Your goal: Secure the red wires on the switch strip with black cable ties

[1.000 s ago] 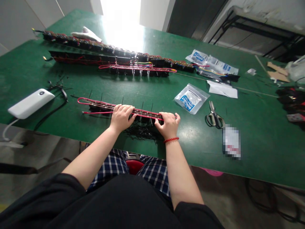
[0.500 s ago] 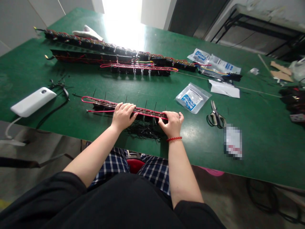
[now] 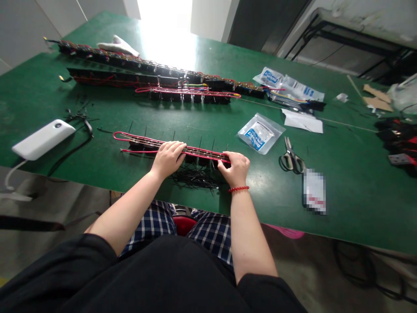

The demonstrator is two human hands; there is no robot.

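Note:
A wiring harness [image 3: 205, 152], a long black strip with red wires along its top and thin black tie tails sticking up, lies in front of me on the green table [image 3: 208, 117]. My left hand [image 3: 170, 156] is closed over its middle, thumb on the near side. Around its right end my right hand [image 3: 236, 166] is closed, hiding that end. At the left, a red wire loop [image 3: 121, 135] extends past the strip, and a loose red wire end [image 3: 130, 151] lies below it. A pile of black cut-off tie ends [image 3: 195, 178] sits just in front of the harness.
Scissors [image 3: 291, 160] and a clear packet [image 3: 260, 133] lie to the right. A white power bank-like device [image 3: 44, 139] rests at left with black straps beside it. Longer harnesses [image 3: 130, 61] stretch across the back, near a white glove [image 3: 117, 45].
The harness and both hands have barely moved, with a slight shift to the right. The rest of the table's items appear slightly farther left as the view turns a little.

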